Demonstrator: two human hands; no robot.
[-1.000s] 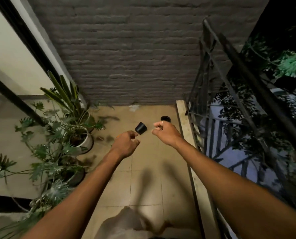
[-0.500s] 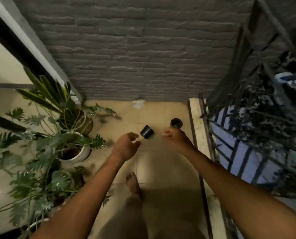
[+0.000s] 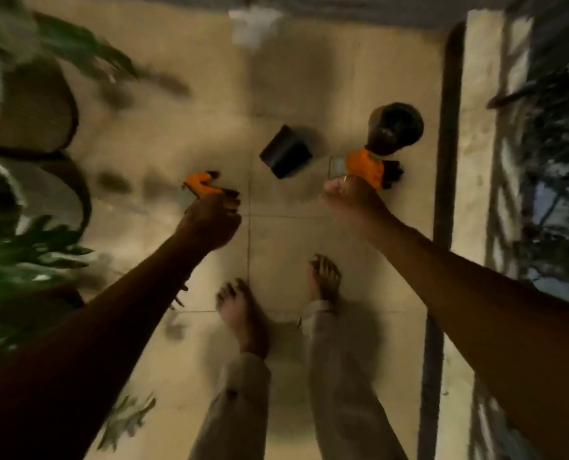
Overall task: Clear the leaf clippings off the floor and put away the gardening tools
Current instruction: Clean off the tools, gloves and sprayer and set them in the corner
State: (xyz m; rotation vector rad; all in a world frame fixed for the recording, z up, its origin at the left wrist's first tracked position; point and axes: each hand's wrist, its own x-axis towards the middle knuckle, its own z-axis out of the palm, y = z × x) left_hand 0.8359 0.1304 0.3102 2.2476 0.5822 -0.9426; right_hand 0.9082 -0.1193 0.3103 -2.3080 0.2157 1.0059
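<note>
Tiled balcony floor [image 3: 343, 61], view blurred, with a small black pot [image 3: 284, 156] lying tipped on it. Left of the pot, the left hand [image 3: 210, 220] is curled around an orange tool [image 3: 200, 187]; right of the pot, the right hand [image 3: 346, 197] grips an orange-and-black tool [image 3: 367, 169]. Leaf clippings [image 3: 127, 419] lie on the floor well apart from the pot, nearer the person.

Tipped black pot [image 3: 285, 156] — upright pot [image 3: 396, 127] nearer the railing [image 3: 538, 104].

Beige tiled floor [image 3: 286, 244]: black pot [image 3: 284, 156] on side, second pot [image 3: 399, 121] upright nearby, leaf clipping [image 3: 127, 419] lower left.
</note>
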